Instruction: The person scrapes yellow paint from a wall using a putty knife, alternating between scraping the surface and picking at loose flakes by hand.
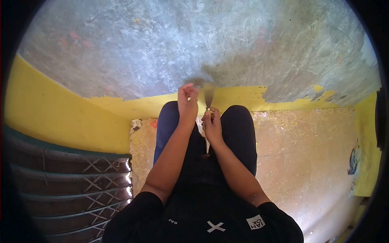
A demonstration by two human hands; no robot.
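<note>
A putty knife (209, 95) stands upright in my right hand (212, 124), its light handle gripped between the fingers and its blade pointing up at the wall. The blade's tip is blurred against the strip of yellow paint (231, 96). My left hand (188, 103) is raised just left of the blade, fingers loosely bent and apart, with nothing visible in them. Above both hands spreads a grey, bare wall surface (162, 52), with a dark shadow near the left fingertips. Ragged yellow edges border the grey area.
Below the wall lies a tiled floor (291, 150) strewn with yellow flakes. A folding metal gate (73, 190) stands at the left, beside a yellow side wall (60, 113). A small rubble chunk (136, 124) sits in the left corner. A dark crumpled item (353, 161) lies at the right.
</note>
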